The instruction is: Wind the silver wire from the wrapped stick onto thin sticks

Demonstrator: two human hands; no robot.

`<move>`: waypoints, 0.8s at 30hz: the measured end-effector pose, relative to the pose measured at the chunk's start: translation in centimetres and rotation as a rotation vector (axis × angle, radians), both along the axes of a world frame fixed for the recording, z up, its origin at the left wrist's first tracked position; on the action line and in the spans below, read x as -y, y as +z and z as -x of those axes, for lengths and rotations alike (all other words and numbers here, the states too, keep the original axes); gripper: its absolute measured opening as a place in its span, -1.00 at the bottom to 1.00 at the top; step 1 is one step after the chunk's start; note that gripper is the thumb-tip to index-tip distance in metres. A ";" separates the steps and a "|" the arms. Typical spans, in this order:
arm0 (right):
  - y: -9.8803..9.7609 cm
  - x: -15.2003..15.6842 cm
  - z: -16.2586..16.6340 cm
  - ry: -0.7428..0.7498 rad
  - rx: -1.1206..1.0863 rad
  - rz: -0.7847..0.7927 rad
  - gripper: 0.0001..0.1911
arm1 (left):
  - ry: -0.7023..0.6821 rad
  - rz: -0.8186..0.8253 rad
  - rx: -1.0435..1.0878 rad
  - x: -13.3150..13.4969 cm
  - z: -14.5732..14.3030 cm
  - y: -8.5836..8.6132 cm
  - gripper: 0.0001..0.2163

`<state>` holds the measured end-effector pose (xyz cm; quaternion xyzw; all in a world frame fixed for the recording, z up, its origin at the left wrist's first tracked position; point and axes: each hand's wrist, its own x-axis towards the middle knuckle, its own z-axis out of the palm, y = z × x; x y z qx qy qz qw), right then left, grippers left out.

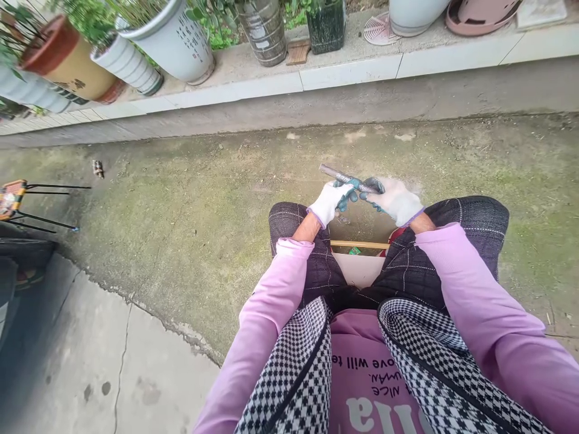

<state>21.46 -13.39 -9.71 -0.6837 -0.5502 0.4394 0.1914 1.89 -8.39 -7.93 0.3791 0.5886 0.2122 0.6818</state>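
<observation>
In the head view, both my hands wear white gloves with dark green-blue coated fingers and meet in front of my knees. Between them is a grey metal rod (332, 172) with a ridged stretch, threaded or coiled; I cannot tell which. My left hand (335, 200) is closed round its middle. The far end sticks out past those fingers, up and to the left. My right hand (394, 199) grips the near end, where a dark rounded part (373, 184) shows against the glove. The glove hides much of that end.
Below my hands, a thin wooden strip (359, 244) crosses between my legs, with a small green item (355, 251) beside it. Ahead runs a tiled ledge (348, 73) bearing several potted plants (174, 45). A small chair (15, 199) stands on the mossy concrete at left.
</observation>
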 end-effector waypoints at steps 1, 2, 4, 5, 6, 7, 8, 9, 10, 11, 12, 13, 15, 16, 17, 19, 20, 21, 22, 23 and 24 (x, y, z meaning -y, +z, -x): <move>0.1 -0.1 0.2 0.003 0.084 -0.041 -0.82 | -0.002 -0.006 -0.006 -0.1 -0.1 0.1 -0.76; 0.1 -0.2 0.2 0.011 0.141 -0.072 -0.83 | -0.009 -0.009 -0.001 -0.1 -0.1 0.2 -0.74; 0.1 -0.2 0.1 0.018 0.164 -0.095 -0.84 | -0.033 -0.007 0.019 -0.1 0.0 0.3 -0.76; 0.1 -0.1 0.1 0.006 0.130 -0.084 -0.83 | -0.042 -0.004 0.030 -0.2 0.1 0.2 -0.77; 0.1 -0.1 0.0 -0.019 0.065 -0.062 -0.82 | -0.049 -0.006 0.046 -0.2 0.2 0.2 -0.80; 0.1 -0.1 -0.2 -0.056 -0.026 -0.034 -0.79 | -0.054 -0.012 0.068 -0.2 0.3 0.1 -0.82; 0.1 0.0 -0.3 -0.097 -0.135 -0.008 -0.75 | -0.062 -0.019 0.092 -0.2 0.4 0.0 -0.84; 0.2 0.1 -0.5 -0.140 -0.252 0.010 -0.69 | -0.074 -0.028 0.119 -0.2 0.5 -0.2 -0.85; 0.4 0.2 -0.8 -0.173 -0.366 0.021 -0.62 | -0.090 -0.037 0.142 -0.3 0.6 -0.4 -0.86; 0.6 0.3 -1.1 -0.188 -0.469 0.025 -0.55 | -0.110 -0.045 0.159 -0.2 0.7 -0.6 -0.88; 0.8 0.5 -1.5 -0.186 -0.553 0.024 -0.48 | -0.132 -0.053 0.168 -0.2 0.7 -0.9 -0.89; 0.9 0.8 -2.0 -0.169 -0.617 0.019 -0.41 | -0.154 -0.060 0.164 -0.2 0.7 -1.1 -0.89; 1.1 1.3 -3.1 -0.086 -0.694 0.023 -0.31 | -0.170 -0.079 0.125 -0.1 0.8 -1.7 -0.84; 1.2 1.5 -3.6 -0.019 -0.710 0.049 -0.28 | -0.170 -0.082 0.090 -0.1 0.8 -1.9 -0.79; 1.1 1.6 -4.1 0.063 -0.713 0.094 -0.26 | -0.177 -0.079 0.061 -0.1 0.9 -2.0 -0.77; 0.9 1.7 -4.8 0.244 -0.675 0.225 -0.24 | -0.200 -0.101 0.021 -0.3 1.3 -2.2 -0.78; 0.7 1.7 -5.0 0.323 -0.632 0.291 -0.24 | -0.224 -0.129 0.006 -0.4 1.6 -2.2 -0.80; 0.6 1.7 -5.2 0.377 -0.588 0.340 -0.26 | -0.257 -0.163 -0.005 -0.6 1.9 -2.2 -0.82; 0.4 1.7 -5.2 0.407 -0.540 0.370 -0.28 | -0.283 -0.201 -0.016 -0.7 2.2 -2.1 -0.83; 0.3 1.6 -5.2 0.417 -0.483 0.381 -0.34 | -0.296 -0.233 -0.032 -0.9 2.5 -2.1 -0.84; 0.2 1.5 -5.2 0.417 -0.410 0.379 -0.41 | -0.297 -0.249 -0.056 -0.9 2.6 -2.1 -0.84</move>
